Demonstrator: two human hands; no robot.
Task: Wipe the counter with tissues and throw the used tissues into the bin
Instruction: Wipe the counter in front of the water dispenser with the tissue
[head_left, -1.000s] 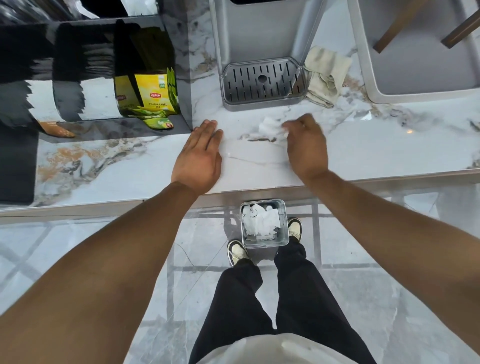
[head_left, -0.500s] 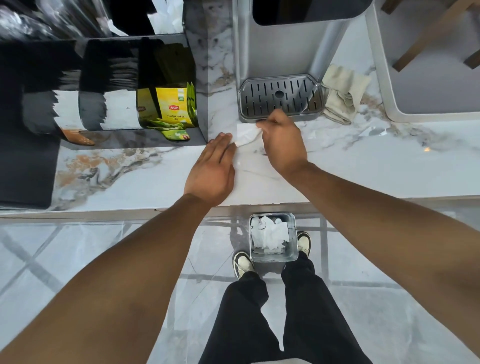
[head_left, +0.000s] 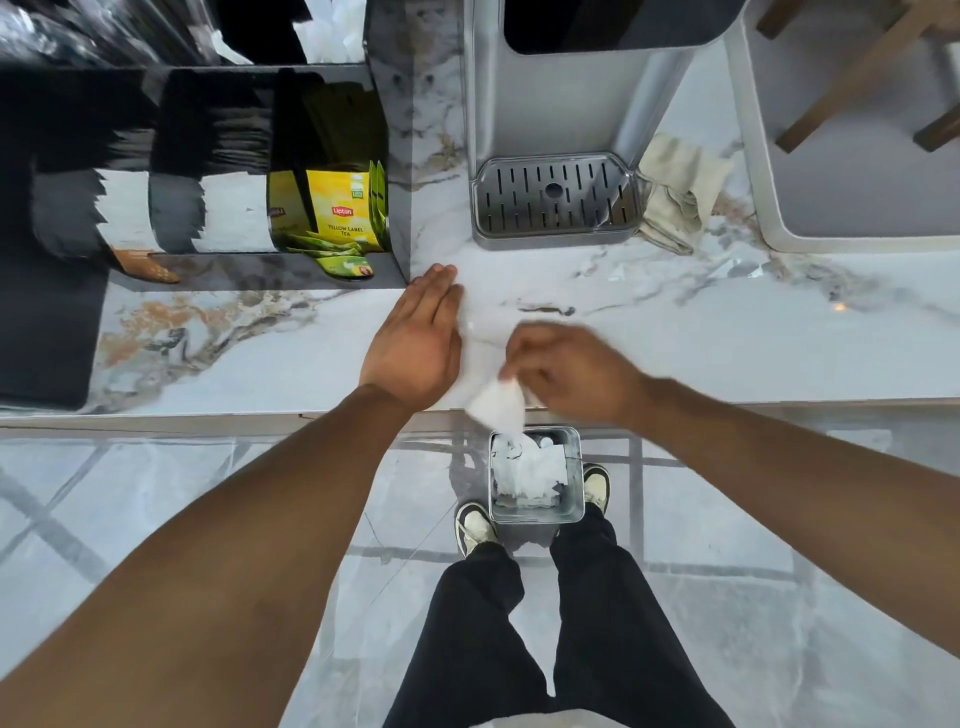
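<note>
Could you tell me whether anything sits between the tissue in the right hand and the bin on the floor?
Nothing visible does. The right hand holds the tissue at the counter edge, hanging just above the open bin, which already holds used tissues. The left hand rests flat on the counter, off to the side.

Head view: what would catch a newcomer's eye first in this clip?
The blurred right hand at the white marble counter edge pinches a crumpled white tissue above the small square metal bin of used tissues on the floor. The left hand lies flat on the counter. Further left, a yellow Lipton tea box stands out in the dark organiser.
</note>
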